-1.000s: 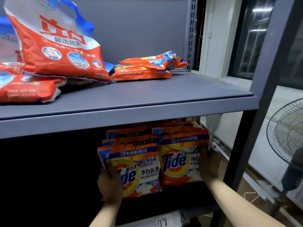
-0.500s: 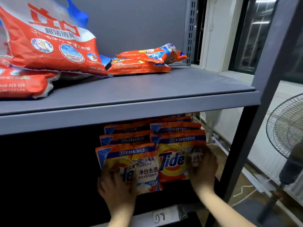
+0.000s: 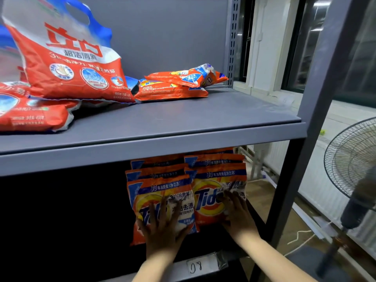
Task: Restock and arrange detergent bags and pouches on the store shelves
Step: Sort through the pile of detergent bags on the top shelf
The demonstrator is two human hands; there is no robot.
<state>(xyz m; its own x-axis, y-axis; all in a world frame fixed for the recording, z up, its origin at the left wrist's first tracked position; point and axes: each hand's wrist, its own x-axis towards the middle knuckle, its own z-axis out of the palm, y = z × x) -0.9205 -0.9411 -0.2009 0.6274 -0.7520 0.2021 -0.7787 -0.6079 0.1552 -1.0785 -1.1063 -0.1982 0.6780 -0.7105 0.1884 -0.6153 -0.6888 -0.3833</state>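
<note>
Two hands pressed flat on two front Tide pouches, lower shelf.

The left hand and right hand, fingers spread, rest on the left pouch and right pouch; both stand upright, long axis vertical, two rows behind. Farther up, the upper shelf carries one big red bag leaning and two orange pouches lying flat.
</note>
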